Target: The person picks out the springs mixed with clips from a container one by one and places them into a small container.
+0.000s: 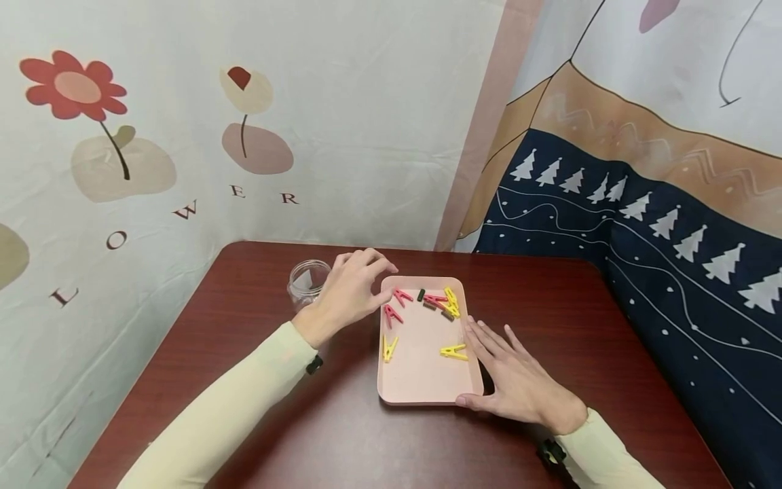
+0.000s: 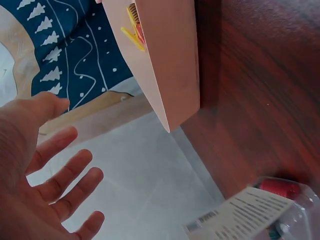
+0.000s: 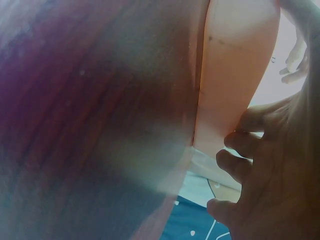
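Observation:
A pink tray (image 1: 421, 387) lies on the table with small clothespins in it. Red clothespins (image 1: 392, 314) are at its far left, a yellow clothespin (image 1: 389, 348) below them, and another yellow clothespin (image 1: 454, 352) by the right wall. Toward the far right corner, red and yellow clothespins (image 1: 452, 305) cluster with small dark pieces (image 1: 448, 315). My left hand (image 1: 349, 291) hovers at the tray's far left edge, its fingers spread and holding nothing. Against the tray's right wall rests my right hand (image 1: 513, 377), fingers extended, thumb at the near right corner.
A clear jar (image 1: 301, 280) stands left of the tray, partly behind my left hand. In the left wrist view it shows a white label (image 2: 245, 212) and something red (image 2: 280, 189). Printed curtains hang beyond the dark red wooden table (image 1: 244, 305).

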`<action>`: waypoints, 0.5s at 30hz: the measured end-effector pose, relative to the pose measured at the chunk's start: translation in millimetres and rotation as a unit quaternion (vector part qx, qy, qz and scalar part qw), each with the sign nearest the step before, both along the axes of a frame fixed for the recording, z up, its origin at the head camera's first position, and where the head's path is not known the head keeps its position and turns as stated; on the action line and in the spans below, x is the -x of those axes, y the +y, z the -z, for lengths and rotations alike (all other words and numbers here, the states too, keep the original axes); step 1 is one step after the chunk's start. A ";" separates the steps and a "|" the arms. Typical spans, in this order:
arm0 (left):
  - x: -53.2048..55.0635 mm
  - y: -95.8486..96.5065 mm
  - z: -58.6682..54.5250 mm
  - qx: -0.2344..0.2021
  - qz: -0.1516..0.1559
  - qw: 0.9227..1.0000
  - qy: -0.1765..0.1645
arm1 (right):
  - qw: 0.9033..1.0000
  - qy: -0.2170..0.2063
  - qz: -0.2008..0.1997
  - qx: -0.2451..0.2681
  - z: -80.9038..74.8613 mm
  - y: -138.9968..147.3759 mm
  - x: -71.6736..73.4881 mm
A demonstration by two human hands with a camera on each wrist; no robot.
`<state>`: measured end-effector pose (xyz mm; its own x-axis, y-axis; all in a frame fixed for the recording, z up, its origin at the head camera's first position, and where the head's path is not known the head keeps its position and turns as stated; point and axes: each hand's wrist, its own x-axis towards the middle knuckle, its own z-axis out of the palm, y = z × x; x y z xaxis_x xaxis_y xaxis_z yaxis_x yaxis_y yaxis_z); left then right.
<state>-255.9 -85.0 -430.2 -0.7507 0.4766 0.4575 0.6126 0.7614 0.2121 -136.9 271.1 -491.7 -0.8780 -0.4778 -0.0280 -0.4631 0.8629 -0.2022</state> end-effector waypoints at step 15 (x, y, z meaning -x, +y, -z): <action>28.0 34.1 4.4 0.122 0.050 0.989 -0.068 | 1.000 -0.012 0.005 0.009 0.3 0.3 0.1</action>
